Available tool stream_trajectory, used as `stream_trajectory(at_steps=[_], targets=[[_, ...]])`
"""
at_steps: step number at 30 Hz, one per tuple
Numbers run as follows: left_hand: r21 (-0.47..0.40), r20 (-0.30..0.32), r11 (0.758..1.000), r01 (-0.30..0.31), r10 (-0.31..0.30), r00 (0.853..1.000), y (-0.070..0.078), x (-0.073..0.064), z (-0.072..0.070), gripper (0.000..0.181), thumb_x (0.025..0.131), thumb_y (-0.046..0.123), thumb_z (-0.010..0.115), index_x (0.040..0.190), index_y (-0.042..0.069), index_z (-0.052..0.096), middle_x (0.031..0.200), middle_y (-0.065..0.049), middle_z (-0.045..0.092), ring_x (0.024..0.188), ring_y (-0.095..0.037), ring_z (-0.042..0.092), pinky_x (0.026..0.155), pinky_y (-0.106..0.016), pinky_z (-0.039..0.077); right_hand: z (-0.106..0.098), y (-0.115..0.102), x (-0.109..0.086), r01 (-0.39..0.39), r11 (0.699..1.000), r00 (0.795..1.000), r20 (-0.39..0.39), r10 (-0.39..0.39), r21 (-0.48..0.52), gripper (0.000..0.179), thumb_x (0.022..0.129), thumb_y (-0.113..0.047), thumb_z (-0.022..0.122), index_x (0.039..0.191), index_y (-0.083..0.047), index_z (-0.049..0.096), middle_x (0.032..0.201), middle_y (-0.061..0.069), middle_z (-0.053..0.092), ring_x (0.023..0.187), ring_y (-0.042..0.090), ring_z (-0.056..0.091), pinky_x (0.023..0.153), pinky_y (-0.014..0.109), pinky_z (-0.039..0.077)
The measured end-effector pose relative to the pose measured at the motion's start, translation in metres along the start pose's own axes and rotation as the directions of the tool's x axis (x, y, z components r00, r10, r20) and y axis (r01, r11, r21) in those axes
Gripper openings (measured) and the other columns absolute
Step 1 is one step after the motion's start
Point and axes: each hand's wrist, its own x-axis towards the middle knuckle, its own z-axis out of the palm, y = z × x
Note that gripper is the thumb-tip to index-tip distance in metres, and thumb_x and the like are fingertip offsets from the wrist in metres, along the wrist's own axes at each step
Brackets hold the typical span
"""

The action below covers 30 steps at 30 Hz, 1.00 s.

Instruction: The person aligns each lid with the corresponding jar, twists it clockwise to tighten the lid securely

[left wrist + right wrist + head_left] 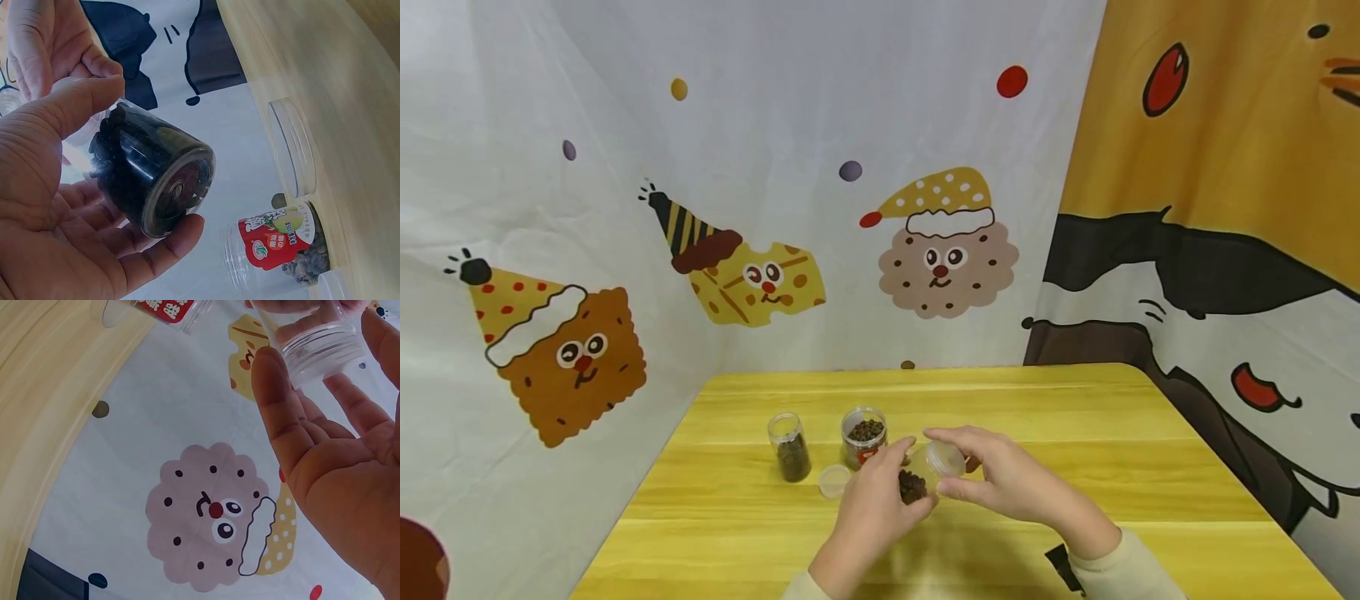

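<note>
My left hand (880,500) grips a clear plastic jar (156,165) of small dark pieces, its fingers and thumb around the sides. The jar is tilted, with its base toward the left wrist camera. At the jar's other end my right hand (1000,475) pinches a translucent lid (945,460) between thumb and fingers. The right wrist view shows ridges around this clear end (325,353); whether the lid is loose cannot be told. Just beyond the left hand, a red-labelled jar (863,454) of brown pieces stands on the table.
A taller clear jar (790,454) of dark grains stands at the left of the wooden table (737,533). A small clear lid (835,481) lies before the jars. Another clear lid (292,147) shows in the left wrist view. A cartoon-printed curtain (790,108) surrounds the table.
</note>
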Motion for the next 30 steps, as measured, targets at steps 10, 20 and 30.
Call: stream_trajectory(at_steps=[10,20,30], targets=[[-0.043,0.035,0.999,-0.011,0.012,0.999,-0.0023,0.0004,0.0003,0.064,0.083,0.039,0.093,0.137,0.014,0.068,0.121,-0.002,0.076,0.108,-0.020,0.073,0.088,-0.046,0.064,-0.0019,0.0027,-0.0022,-0.043,0.996,0.999,0.032,0.041,0.072,0.052,0.100,-0.031,0.077,0.147,-0.017,0.061,0.134,0.005,0.072,0.105,0.015,0.072,0.089,0.032,0.065],[-0.037,0.054,0.997,-0.061,0.063,0.997,-0.0052,0.0044,-0.0035,0.065,0.082,0.037,0.093,0.137,0.012,0.069,0.122,-0.002,0.077,0.110,-0.022,0.074,0.091,-0.047,0.064,-0.0024,0.0038,-0.0019,-0.036,0.996,0.999,0.031,0.033,0.079,0.052,0.098,-0.028,0.080,0.144,-0.009,0.063,0.134,0.012,0.072,0.107,0.018,0.072,0.088,0.031,0.065],[-0.026,0.064,0.998,-0.064,0.065,0.996,-0.0045,0.0039,-0.0037,0.066,0.083,0.038,0.093,0.138,0.013,0.069,0.124,-0.002,0.077,0.110,-0.021,0.074,0.090,-0.045,0.064,-0.0023,0.0062,-0.0023,-0.074,0.995,0.996,0.045,0.071,0.068,0.054,0.098,-0.034,0.080,0.144,-0.013,0.062,0.127,0.003,0.073,0.099,0.010,0.071,0.083,0.030,0.064]])
